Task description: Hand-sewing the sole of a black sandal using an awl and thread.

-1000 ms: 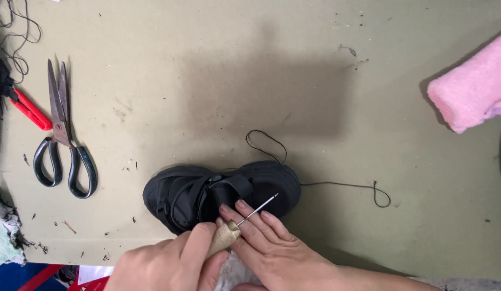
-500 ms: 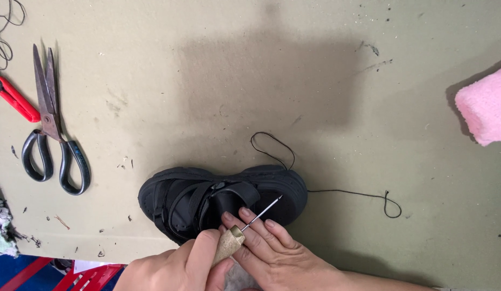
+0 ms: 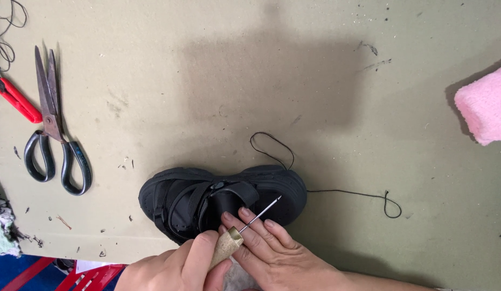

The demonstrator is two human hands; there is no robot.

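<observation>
Two hands on the job: left hand (image 3: 177, 269) clamped on the wooden-handled awl (image 3: 229, 243), right hand (image 3: 277, 253) fingers flat, together, pinning the black sandal (image 3: 218, 200) at the worktop's (image 3: 315, 81) near edge. Keep the needle tip low, push along its axis, fingertips clear of the point, black thread (image 3: 358, 193) untangled.

We found the widest free room at twelve o'clock from the black sandal (image 3: 223, 202): bare olive tabletop (image 3: 272, 81) all the way up. At ten o'clock the scissors (image 3: 53, 129) and a red-handled tool (image 3: 18, 102) lay well apart from it, blocking the far left edge. At three o'clock the black thread (image 3: 363, 195) trailed across the surface. At two o'clock a pink cloth (image 3: 485, 105) closed off the right edge.
</observation>
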